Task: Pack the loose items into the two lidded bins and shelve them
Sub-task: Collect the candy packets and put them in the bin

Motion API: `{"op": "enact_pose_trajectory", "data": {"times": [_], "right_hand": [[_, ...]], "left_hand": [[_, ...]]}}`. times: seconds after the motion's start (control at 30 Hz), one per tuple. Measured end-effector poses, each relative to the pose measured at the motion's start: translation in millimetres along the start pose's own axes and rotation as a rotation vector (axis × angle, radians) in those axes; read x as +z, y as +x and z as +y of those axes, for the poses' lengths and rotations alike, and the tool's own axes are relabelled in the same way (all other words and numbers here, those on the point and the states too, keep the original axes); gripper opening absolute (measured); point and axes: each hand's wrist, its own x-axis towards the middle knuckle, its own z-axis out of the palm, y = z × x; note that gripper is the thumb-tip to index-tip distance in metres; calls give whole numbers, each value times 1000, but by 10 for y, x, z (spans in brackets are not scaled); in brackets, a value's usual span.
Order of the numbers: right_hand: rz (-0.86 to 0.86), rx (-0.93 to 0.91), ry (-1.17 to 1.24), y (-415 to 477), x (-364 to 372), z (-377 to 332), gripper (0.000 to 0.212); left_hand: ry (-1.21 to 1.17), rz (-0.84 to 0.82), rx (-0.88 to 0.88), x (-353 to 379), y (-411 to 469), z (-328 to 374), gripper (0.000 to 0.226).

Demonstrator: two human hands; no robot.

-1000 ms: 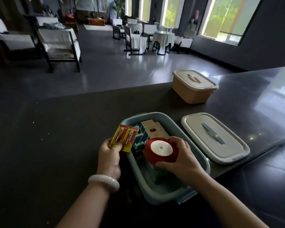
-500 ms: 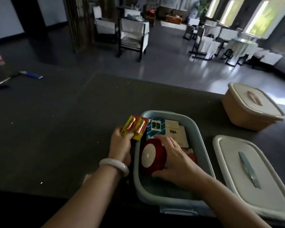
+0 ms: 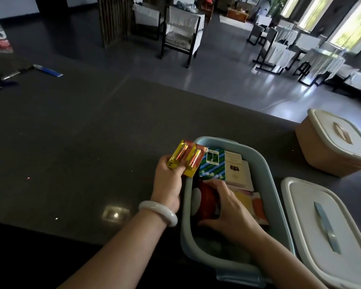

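Fingers point(image 3: 218, 190) gripping one spool point(image 3: 207, 202), two battery packs point(image 3: 186, 158), one blue bin point(image 3: 268, 180)

The blue bin point(image 3: 264, 174) is showing smooth matt plastic, the battery pack point(image 3: 187, 158) is glinting glossy (clear blister over card), and the dark surface point(image 3: 81, 153) is gleaming faintly.

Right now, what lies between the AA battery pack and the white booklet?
A blue-and-green packet, lying in the blue bin, separates the AA battery pack from the white booklet; head view shows it.
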Motion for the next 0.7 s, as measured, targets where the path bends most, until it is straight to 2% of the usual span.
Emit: {"op": "enact_pose_trajectory", "data": {"times": [0.17,0.33,0.7], "right_hand": [[79,-35,-165,48,34,10,88],[154,14,-242,38,49,38,92],[124,22,-262,26,3,-28,97]], "left_hand": [[-29,-28,-9,-7,17,-21,21],[-31,-26,-19,2,31,-5,21],[12,-70,-23,-33,12,52,20]]}}
